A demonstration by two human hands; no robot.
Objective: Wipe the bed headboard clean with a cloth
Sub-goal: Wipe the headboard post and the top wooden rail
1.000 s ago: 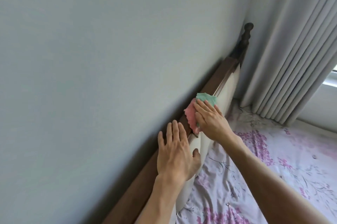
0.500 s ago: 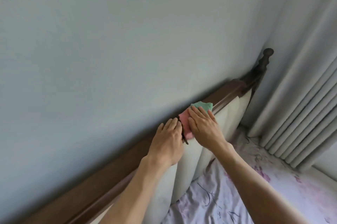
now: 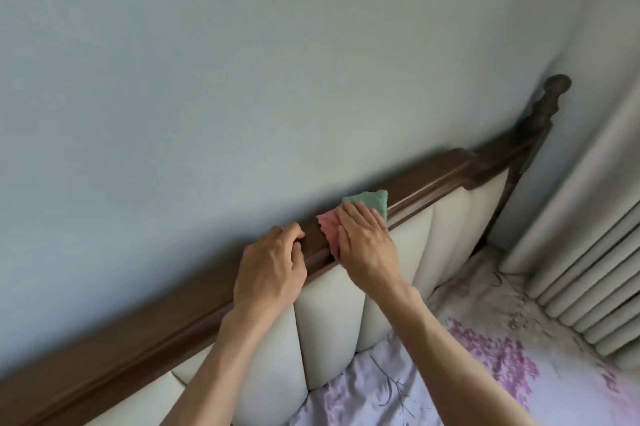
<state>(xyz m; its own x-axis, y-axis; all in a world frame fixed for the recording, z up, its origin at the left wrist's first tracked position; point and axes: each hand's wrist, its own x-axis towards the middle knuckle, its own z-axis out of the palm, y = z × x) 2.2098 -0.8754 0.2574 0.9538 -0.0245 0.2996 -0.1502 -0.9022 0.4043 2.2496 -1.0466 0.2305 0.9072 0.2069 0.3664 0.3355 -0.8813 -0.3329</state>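
Headboard [image 3: 349, 318] runs diagonally across the view from the near left up to the far right, backed against a pale blue-grey wall [image 3: 242, 62]. Its top is a dark brown wooden rail [image 3: 145, 332], and below that sit cream padded panels divided into upright channels. At the far right end the rail meets a turned wooden post [image 3: 550, 103] with a round knob on top.

A cloth [image 3: 360, 209], pink on its left part and green on its right, lies draped over the rail a little right of the middle. The right hand [image 3: 367, 242] lies flat on top of it, palm down, fingers straight and held close together, pointing up toward the wall, pressing the cloth against the wood. The right forearm reaches in from the near right, extended and bare, crossing over the padded panels.

The left hand [image 3: 270, 269] rests on the rail just to the left of the cloth, apart from it by a short stretch of bare wood. Its fingers are curled over the top edge of the rail, knuckles raised, gripping the wood. The left forearm comes up from the near bottom edge, roughly parallel to the right one.

On the near right lies a bedsheet [image 3: 485, 366] printed with purple flowers, and grey pleated curtains [image 3: 588, 252] hang at the far right beside the post.
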